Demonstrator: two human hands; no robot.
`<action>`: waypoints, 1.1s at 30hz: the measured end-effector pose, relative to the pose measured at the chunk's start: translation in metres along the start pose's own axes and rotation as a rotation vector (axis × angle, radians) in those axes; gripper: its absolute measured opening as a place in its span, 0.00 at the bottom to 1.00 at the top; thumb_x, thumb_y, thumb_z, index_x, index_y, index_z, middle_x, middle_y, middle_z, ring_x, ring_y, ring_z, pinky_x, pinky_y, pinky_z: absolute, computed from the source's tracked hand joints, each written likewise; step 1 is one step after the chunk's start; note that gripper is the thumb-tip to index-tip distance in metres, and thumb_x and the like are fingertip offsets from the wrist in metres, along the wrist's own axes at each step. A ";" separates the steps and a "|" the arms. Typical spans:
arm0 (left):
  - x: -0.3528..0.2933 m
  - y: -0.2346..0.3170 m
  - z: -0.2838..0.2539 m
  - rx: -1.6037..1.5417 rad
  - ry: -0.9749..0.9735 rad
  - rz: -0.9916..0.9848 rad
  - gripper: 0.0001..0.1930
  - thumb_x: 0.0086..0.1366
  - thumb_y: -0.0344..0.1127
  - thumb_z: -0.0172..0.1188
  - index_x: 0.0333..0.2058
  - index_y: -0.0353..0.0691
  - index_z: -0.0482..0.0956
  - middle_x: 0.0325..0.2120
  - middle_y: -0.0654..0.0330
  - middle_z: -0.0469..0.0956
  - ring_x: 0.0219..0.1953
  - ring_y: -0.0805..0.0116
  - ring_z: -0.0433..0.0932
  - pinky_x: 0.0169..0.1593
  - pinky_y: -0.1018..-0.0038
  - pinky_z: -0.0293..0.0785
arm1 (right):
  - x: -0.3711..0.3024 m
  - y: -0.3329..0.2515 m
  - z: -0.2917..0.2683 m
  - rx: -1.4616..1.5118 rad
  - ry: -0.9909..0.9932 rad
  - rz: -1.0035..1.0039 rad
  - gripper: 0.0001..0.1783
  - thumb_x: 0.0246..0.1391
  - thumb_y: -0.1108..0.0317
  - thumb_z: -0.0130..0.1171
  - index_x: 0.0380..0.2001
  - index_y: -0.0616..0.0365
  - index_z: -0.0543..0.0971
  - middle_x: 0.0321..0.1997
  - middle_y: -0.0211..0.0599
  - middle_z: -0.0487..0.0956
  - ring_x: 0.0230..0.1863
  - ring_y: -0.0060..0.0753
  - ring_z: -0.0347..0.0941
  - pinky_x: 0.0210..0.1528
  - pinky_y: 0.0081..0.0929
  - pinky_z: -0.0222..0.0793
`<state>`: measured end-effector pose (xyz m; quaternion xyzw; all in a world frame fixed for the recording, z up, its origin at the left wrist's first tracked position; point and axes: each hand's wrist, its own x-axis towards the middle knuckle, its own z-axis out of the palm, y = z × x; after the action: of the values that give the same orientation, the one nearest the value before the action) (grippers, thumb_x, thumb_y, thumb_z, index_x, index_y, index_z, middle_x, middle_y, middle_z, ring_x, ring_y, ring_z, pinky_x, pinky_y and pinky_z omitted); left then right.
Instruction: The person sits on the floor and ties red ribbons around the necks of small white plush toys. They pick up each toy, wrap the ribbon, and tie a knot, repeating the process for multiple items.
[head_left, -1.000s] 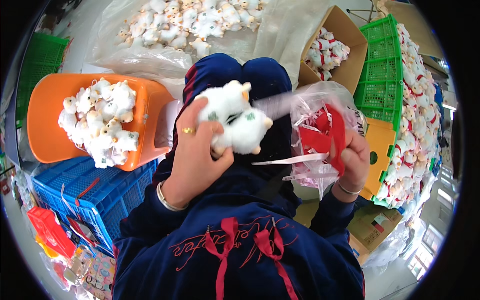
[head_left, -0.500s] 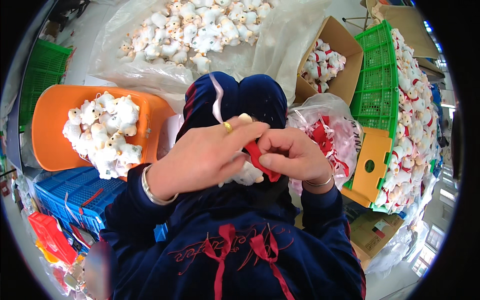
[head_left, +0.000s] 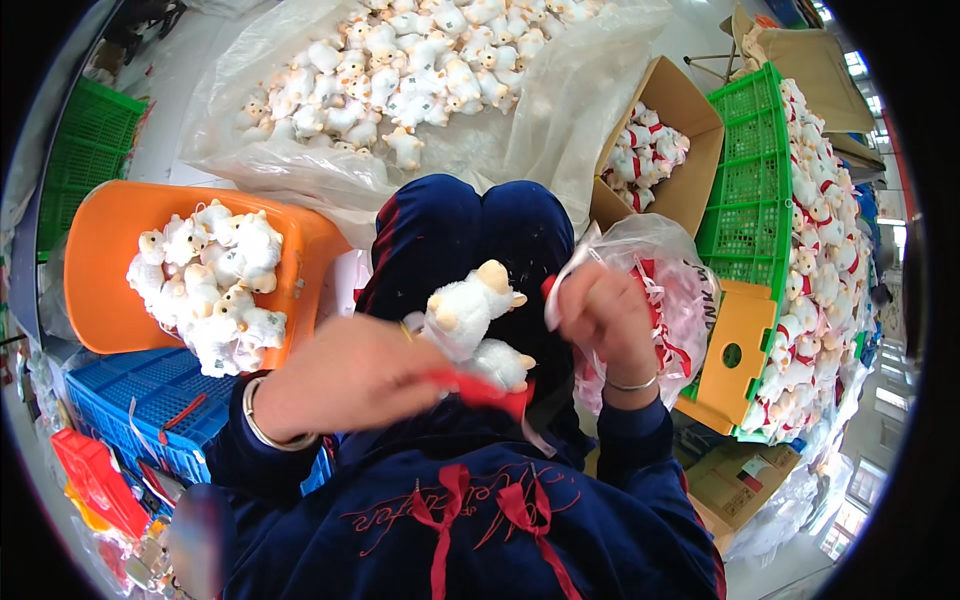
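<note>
Left of both hands, an orange seat point(head_left: 100, 280) holds piled toys point(head_left: 205, 290). The left hand point(head_left: 350, 375) is blurred, partly curled, a red strip point(head_left: 485, 390) at its fingertips; whether gripped, I cannot tell. Two white plush toys point(head_left: 465, 315) lie between the hands. The right hand point(head_left: 610, 315), nearly closed, pinches a pale ribbon point(head_left: 577, 258). A clear bag point(head_left: 665, 235) sits beside it.

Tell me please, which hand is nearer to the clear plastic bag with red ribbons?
Right. The right hand is at the clear plastic bag's left edge; the left hand is farther left, beyond the plush sheep.
</note>
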<state>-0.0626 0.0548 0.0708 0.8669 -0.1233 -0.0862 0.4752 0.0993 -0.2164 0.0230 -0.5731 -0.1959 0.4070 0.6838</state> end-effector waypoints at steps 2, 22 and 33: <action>0.002 0.003 -0.012 -0.272 0.372 -0.295 0.07 0.68 0.32 0.63 0.41 0.39 0.87 0.21 0.62 0.79 0.24 0.75 0.77 0.28 0.73 0.70 | -0.001 0.005 0.016 -0.167 -0.435 0.004 0.15 0.67 0.60 0.63 0.30 0.59 0.78 0.25 0.28 0.77 0.23 0.18 0.70 0.26 0.23 0.65; 0.049 -0.054 0.056 -0.229 0.449 -0.319 0.11 0.71 0.35 0.59 0.34 0.31 0.78 0.23 0.43 0.76 0.25 0.46 0.79 0.29 0.61 0.71 | 0.022 0.042 0.053 -0.843 0.159 0.141 0.26 0.57 0.54 0.71 0.40 0.60 0.67 0.29 0.47 0.78 0.29 0.45 0.77 0.34 0.37 0.71; 0.042 -0.058 0.034 -0.325 0.591 -0.162 0.07 0.70 0.30 0.62 0.36 0.31 0.80 0.29 0.54 0.74 0.29 0.61 0.74 0.34 0.68 0.70 | 0.010 0.029 0.021 -0.021 0.032 0.061 0.39 0.51 0.74 0.70 0.66 0.63 0.68 0.62 0.38 0.76 0.61 0.30 0.75 0.65 0.33 0.70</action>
<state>-0.0240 0.0448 0.0020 0.7745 0.1044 0.1126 0.6137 0.0804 -0.1947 -0.0004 -0.5922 -0.1717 0.4165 0.6681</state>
